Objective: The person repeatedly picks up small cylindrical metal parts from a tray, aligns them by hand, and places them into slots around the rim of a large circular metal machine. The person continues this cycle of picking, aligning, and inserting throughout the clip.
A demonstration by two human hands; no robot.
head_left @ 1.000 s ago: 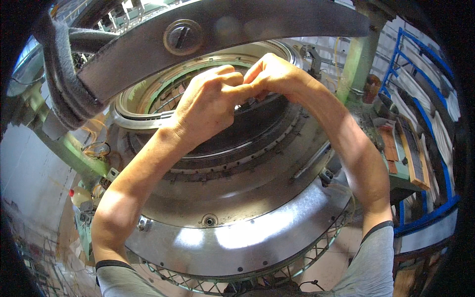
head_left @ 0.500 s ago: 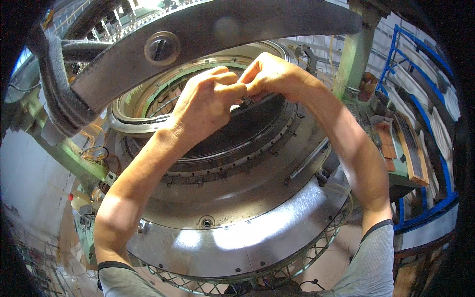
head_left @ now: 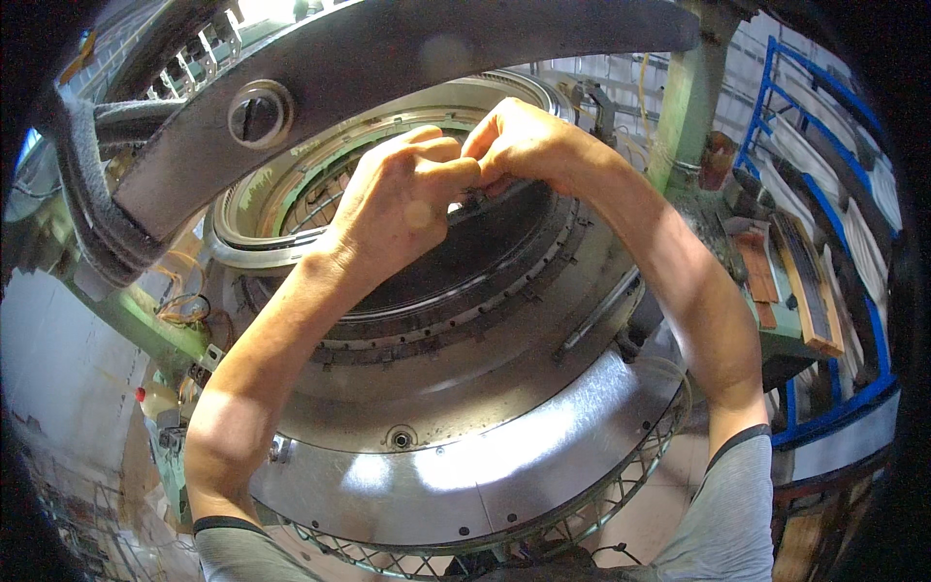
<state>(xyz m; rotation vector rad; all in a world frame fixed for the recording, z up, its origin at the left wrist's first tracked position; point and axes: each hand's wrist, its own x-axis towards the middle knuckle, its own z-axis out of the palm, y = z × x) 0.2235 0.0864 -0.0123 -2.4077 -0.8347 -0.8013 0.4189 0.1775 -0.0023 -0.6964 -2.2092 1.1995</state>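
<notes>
Both my hands meet over the ring-shaped opening of a large round machine. My left hand is closed, its fingers curled and pressed together. Fingertip to fingertip with it, my right hand bends down from the right in a pinch. Whatever they hold between them is hidden by the fingers. A small bit of shiny metal shows just under the fingertips, too small to name. Beneath the hands lies a dark inner bowl, ringed by a toothed metal rim. Behind them is a pale metal ring.
A wide dark curved metal bar with a round bolt crosses above my hands. Grey fuzzy strands wrap its left end. Green posts stand at the sides. To the right are a wooden-edged box and a blue rack with white cloth.
The view has shifted slightly, so the dark bar appears a little further left and higher. My hands stay together in nearly the same pose.
</notes>
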